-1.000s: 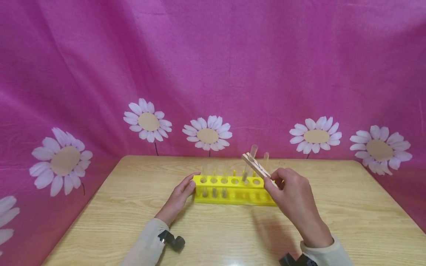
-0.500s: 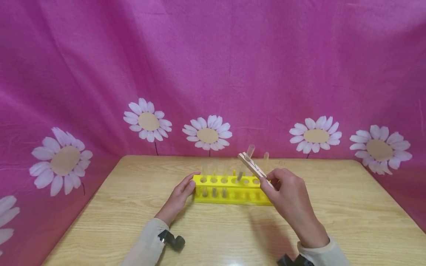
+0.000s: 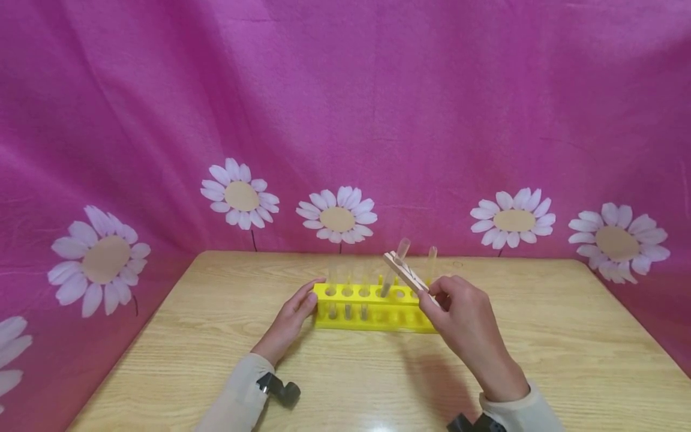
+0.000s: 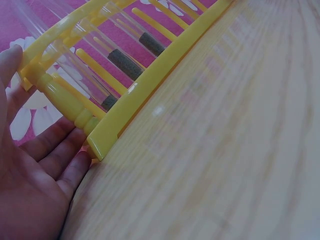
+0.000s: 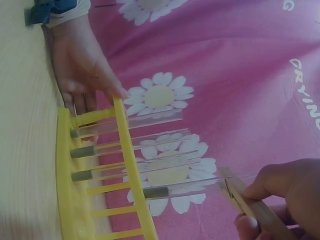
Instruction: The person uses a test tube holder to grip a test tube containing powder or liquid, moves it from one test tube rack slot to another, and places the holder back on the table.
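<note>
My right hand (image 3: 466, 312) pinches a wooden test tube holder (image 3: 406, 273) by its near end. The holder's far end clamps a clear test tube (image 3: 403, 248) near its mouth. That tube tilts, its dark-filled bottom (image 5: 156, 192) right at the rack's top rail, around the fourth hole from the left. A yellow test tube rack (image 3: 337, 300) stands on the table. My left hand (image 3: 291, 318) grips its left end, thumb at the top rail and fingers around the end post (image 4: 62, 100). Three tubes with dark contents (image 5: 82, 151) stand in the left holes.
Another clear tube (image 3: 432, 264) stands upright at the back of the rack's right side. Yellow pegs (image 5: 107, 188) line the rack. The wooden table (image 3: 216, 306) meets a pink cloth (image 3: 421, 120) printed with white daisies at the back and sides.
My right hand has moved left with the holder and tube. The tube's bottom has shifted from the fifth hole to the fourth and sits slightly lower. My left hand has stayed on the rack.
</note>
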{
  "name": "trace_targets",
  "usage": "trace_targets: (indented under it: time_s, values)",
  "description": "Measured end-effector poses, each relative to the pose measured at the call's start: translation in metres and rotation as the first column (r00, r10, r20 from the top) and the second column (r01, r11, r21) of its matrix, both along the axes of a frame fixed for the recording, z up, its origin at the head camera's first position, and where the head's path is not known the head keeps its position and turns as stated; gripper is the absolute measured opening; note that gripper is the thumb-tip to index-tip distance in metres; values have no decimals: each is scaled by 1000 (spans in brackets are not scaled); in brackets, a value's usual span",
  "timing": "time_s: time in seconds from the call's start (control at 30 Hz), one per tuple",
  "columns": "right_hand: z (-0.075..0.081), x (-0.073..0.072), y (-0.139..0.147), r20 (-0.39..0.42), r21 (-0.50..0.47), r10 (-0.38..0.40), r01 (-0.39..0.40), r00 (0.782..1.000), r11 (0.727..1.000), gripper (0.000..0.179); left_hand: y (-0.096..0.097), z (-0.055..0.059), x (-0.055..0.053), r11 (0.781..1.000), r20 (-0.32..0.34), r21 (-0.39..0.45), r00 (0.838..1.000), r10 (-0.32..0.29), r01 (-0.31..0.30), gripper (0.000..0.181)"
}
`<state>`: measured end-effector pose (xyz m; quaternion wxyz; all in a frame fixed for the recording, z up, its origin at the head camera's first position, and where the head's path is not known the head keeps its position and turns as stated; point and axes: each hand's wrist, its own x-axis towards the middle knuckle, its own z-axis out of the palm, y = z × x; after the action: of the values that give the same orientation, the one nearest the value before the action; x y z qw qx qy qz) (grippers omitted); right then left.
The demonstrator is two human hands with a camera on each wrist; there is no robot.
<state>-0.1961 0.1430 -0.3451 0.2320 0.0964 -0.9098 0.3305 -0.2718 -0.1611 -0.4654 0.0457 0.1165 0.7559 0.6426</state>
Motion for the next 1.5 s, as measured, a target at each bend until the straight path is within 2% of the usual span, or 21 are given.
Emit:
trace_targets:
  time_s: [0.2,0.5,0.7,1.03,1.5]
  values:
    - [-2,-2,-2,38,15,-3,3,999,1000,10,-1,0,0,1000,8,-12,1000,7,-7,54]
    - [-7,-5,-3,34,28,3,-4,999,1000,10,-2,-1,-1,1000,21,-23,1000,13,-13,54]
    - [-10,-7,-4,16,36,30,-30,999,999,9,-2,-1,-1,1000,-4,-3,1000,-1,1,54]
    - [-16,-8,-6,59,34,36,-38,998,999,8,0,0,0,1000,-3,-5,1000,1,-1,50]
    - [-19,-11,-8,118,44,51,-57,992,997,10,0,3,2,1000,7,3,1000,-4,4,56]
